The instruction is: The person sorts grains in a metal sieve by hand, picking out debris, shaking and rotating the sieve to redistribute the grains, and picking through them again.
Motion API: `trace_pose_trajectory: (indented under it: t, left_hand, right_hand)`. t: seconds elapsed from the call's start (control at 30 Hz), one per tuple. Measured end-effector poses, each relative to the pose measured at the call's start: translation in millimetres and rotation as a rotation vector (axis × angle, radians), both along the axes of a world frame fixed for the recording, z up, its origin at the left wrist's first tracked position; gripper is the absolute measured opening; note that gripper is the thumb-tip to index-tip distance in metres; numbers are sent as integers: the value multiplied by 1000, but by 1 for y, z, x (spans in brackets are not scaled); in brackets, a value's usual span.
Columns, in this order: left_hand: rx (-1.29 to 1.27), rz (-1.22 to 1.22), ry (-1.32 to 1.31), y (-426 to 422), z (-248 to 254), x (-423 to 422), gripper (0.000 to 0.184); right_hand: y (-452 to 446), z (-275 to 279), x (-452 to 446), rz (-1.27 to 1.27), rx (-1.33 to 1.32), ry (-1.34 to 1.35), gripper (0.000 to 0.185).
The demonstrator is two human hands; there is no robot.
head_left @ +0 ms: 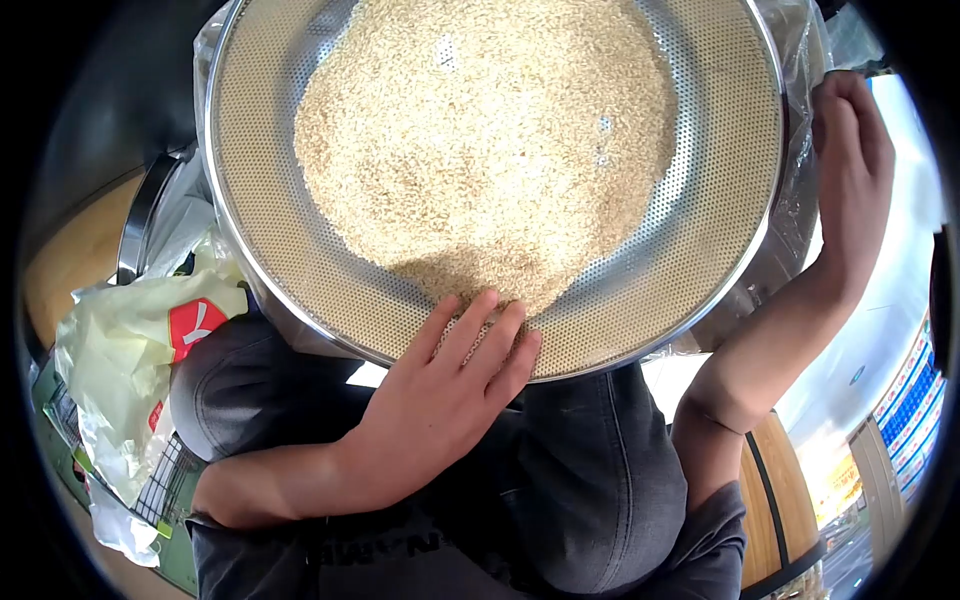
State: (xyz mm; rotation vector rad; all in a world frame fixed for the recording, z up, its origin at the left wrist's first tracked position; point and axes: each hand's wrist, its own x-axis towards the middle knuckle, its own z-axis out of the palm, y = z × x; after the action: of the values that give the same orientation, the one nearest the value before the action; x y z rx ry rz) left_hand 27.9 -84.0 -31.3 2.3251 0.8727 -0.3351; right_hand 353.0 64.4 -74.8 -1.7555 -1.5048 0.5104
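Observation:
A wide, round metal sieve [700, 290] with a perforated bottom fills the upper middle of the view. Small pale tan grains [480, 150], whose kind I cannot tell for sure, lie in a broad heap inside it. My left hand [440, 410] reaches over the near rim, fingers slightly apart, the tips at the lower edge of the heap. At the right, beyond the sieve's rim, my right hand [853, 135] is closed beside clear plastic sheeting [800, 120]. Its fingertips are turned away, so what they hold is hidden.
Below the sieve are my legs in dark trousers [600, 480]. To the left, a pale yellow plastic bag [125, 350] with a red mark sits over a wire rack [175, 480]. A wooden surface [765, 500] with a dark strip stands at lower right.

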Motion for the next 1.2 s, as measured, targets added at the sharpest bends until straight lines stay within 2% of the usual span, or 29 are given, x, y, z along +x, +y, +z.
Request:
trace_pose_trajectory:
  t: [0.2, 0.3, 0.37, 0.4, 0.47, 0.53, 0.57, 0.63, 0.87, 1.2]
  left_hand:
    - [-1, -36, 29, 1, 1, 4, 52]
    - [-3, -38, 34, 2, 1, 4, 52]
    - [20, -50, 41, 3, 1, 6, 53]
    - [16, -47, 48, 3, 1, 6, 53]
    - [15, -54, 46, 3, 1, 6, 53]
    - [11, -49, 45, 4, 1, 6, 53]
    - [11, -47, 37, 4, 2, 6, 53]
    - [9, -40, 36, 3, 1, 6, 53]
    - [22, -30, 44, 1, 0, 10, 52]
    - [26, -46, 52, 2, -2, 13, 49]
  right_hand:
    - [-1, 6, 11, 103, -299, -175, 16]
    - [-2, 2, 2, 18, -216, -193, 18]
    - [-4, -4, -17, 77, 146, -118, 19]
    - [-6, -3, -29, 79, 142, -111, 19]
    - [-15, 3, -59, 283, 208, -59, 16]
    - [-18, 19, -88, 542, 0, -327, 13]
    - [-20, 13, -93, 545, -3, -322, 13]
    - [-24, -8, -103, 798, -20, -304, 8]
    - [-21, -17, -119, 814, -115, -344, 7]
    - [-15, -38, -119, 822, -49, -326, 6]
